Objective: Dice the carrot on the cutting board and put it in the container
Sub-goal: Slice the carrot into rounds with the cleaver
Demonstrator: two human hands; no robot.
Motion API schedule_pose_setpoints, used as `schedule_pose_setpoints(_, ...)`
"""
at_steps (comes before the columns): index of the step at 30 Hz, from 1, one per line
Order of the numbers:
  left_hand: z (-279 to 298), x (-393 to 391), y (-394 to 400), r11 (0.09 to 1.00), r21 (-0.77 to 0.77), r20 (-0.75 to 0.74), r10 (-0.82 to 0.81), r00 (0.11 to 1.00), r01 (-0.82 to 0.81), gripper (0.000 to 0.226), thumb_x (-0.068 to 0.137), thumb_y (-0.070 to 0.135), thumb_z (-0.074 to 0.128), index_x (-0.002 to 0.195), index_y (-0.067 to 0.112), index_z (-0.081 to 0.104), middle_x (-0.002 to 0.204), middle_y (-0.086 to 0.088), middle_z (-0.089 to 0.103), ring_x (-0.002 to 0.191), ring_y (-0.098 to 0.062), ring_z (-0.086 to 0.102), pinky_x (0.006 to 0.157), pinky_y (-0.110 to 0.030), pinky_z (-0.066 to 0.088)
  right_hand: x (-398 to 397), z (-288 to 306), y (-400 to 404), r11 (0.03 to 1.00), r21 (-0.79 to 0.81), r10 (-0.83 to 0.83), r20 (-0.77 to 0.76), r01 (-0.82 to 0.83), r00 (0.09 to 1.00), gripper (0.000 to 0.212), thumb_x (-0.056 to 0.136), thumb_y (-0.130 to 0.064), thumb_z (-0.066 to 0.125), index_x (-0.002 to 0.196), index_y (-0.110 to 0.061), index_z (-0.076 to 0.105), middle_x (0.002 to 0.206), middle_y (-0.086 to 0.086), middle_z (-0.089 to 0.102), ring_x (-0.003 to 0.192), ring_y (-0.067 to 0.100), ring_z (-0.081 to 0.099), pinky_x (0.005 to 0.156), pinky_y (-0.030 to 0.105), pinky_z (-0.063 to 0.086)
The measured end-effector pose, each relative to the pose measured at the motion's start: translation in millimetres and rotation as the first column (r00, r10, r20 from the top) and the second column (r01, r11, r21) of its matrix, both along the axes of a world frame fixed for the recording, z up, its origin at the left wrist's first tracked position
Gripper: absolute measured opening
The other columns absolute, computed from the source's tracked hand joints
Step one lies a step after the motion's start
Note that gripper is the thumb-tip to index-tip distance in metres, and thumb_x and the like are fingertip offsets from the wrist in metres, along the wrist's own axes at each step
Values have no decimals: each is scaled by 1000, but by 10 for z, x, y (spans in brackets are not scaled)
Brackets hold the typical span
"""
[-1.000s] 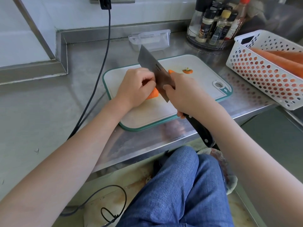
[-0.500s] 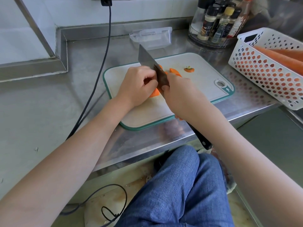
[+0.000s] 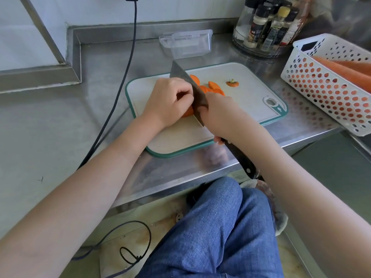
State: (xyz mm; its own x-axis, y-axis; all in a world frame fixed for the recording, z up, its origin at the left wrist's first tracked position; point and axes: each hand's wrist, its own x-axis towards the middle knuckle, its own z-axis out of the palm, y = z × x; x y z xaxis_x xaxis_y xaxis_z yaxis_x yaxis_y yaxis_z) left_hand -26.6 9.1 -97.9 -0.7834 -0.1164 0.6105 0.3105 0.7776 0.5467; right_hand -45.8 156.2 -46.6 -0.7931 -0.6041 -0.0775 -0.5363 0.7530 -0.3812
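Steel counter (image 3: pixel 60 125), white wall (image 3: pixel 90 9), seemingly stained floor (image 3: pixel 160 213), daylight

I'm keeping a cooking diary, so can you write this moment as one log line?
step: slicing | left hand: holds carrot | right hand: grips knife | container: empty

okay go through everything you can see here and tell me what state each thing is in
carrot: partly sliced, gripped by left hand
slices: loose on cutting board
knife: held by right hand, blade down
container: empty, open
basket: holds whole carrots
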Motion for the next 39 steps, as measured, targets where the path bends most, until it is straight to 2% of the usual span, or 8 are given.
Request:
schedule_pose_setpoints(1,3,2,1,1000,0,-3,-1,1000,1,27,67,23,42,57,3,58,56,-10,56,58,-23,51,57,-40,40,-5,16,22,1000,-25,-2,27,3,1000,28,100,-20,37,125,-10,46,127,19,54,96,29,63,35,15,41)
schedule_pose_setpoints(4,0,15,2,1000,-19,-5,-3,1000,3,27,67,22,42,56,4,59,55,-10,56,56,-22,50,55,-41,40,-10,42,63,998,-59,-25,34,26,999,14,101,-22,39,112,-16,45,125,19,54,99,34,65,46,22,38)
schedule_pose_setpoints(9,1,60,-37,999,32,21,1,1000,-1,33,68,23,41,53,-2,56,55,-18,56,57,-30,52,56,-46,40,4,94,143,985,-142,-91,75,101,993,19,99,-21,37,81,-17,38,69,5,50,22,9,47,26,17,33)
schedule_pose_setpoints(22,29,129,-32,1000,6,39,-10,999,10,26,68,26,40,55,10,56,57,-5,55,59,-20,50,57,-36,41,81,168,115,992,-123,-28,105,41,994,21,100,-21,37,80,-17,38,69,5,50,19,7,43,25,15,30)
schedule_pose_setpoints(28,26,115,-30,1000,-17,43,-2,999,2,28,68,25,41,56,6,58,57,-7,55,60,-21,49,58,-36,40,101,166,89,998,-59,-21,99,27,995,8,101,-22,36,101,-14,40,105,8,47,37,20,55,25,18,34)
schedule_pose_setpoints(30,18,103,-28,1000,-17,46,3,999,-2,29,67,25,41,57,4,59,56,-8,55,59,-22,49,57,-37,39,101,154,69,999,-33,2,69,0,998,18,101,-20,36,114,-14,45,110,13,52,72,35,68,29,16,36)
schedule_pose_setpoints(33,16,103,-17,1000,-23,51,3,999,-2,29,67,26,41,57,5,57,56,-9,51,59,-23,47,56,-39,37,85,131,34,1000,-9,14,7,-14,1000,41,102,-17,36,142,-10,34,128,11,52,130,36,46,61,24,46)
schedule_pose_setpoints(39,-6,75,-22,1000,-21,62,-3,998,5,28,68,24,41,57,1,55,56,-12,50,59,-26,47,57,-44,37,103,100,9,1000,26,-9,-14,10,1000,33,101,-15,35,133,-12,41,114,10,54,125,35,50,60,27,44)
